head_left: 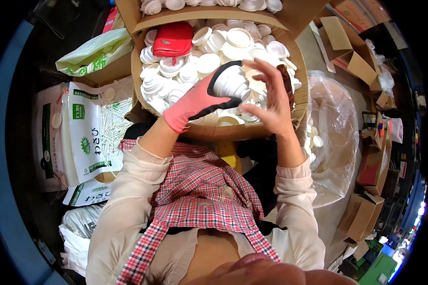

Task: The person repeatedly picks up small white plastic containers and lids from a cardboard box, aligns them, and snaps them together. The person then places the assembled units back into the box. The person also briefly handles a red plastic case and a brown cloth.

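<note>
My pink-gloved left grip (198, 100) clasps a ridged white plastic piece (232, 83) that bumping my bare, spread right grip (277, 110) could dislodge.

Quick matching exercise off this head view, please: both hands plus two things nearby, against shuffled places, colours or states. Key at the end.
Column 1
1. Left hand
2. Right hand
3. Pouch
4. Clear plastic bag

Column 2
A. Red, lying on white pieces in the cardboard box
B. Bare, fingers curved and apart
C. To the right of the cardboard box
D. In a pink and black glove, holding a ridged white piece

Pairs: 1-D, 2-B, 3-A, 4-C
</note>
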The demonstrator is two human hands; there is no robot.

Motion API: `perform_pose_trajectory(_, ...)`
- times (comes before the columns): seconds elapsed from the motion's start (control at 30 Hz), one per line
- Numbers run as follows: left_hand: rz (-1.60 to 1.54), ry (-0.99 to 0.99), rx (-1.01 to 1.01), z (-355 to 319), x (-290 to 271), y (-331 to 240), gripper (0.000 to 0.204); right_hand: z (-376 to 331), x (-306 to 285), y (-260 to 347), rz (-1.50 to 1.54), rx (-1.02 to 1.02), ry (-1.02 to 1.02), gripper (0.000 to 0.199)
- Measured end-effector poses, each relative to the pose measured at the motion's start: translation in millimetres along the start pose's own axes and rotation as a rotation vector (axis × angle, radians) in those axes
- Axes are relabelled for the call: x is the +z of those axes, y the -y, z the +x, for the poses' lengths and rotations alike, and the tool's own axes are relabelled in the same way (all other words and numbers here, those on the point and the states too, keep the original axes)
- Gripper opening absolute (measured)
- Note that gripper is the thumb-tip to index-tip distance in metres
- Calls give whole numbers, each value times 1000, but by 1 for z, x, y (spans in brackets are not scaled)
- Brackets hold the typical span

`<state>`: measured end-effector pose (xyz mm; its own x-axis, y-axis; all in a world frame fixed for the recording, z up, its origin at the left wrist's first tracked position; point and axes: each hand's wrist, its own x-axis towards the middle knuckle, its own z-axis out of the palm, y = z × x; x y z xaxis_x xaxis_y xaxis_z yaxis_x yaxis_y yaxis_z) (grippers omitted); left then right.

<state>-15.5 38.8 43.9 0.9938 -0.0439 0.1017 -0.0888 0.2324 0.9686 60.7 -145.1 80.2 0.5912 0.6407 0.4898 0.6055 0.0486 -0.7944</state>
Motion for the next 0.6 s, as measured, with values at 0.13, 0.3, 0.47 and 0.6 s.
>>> perform_pose_trajectory(0.13, 382, -3, 114, 1, 12, 10, 66, 2, 21, -24, -70, 132, -171, 25)
perform_pose_trajectory(0.3, 244, -187, 60, 2, 14, 18, 51, 13, 30, -24, 175, 425, -440, 61)
perform_pose_trajectory(0.47, 534, -257, 67, -4, 31, 15, 46, 15, 28, -45, 127, 409, -460, 65)
perform_pose_trajectory(0.6, 444, -310, 108, -5, 29, 26, 43, 19, 28, -55, 155, 521, -424, 68)
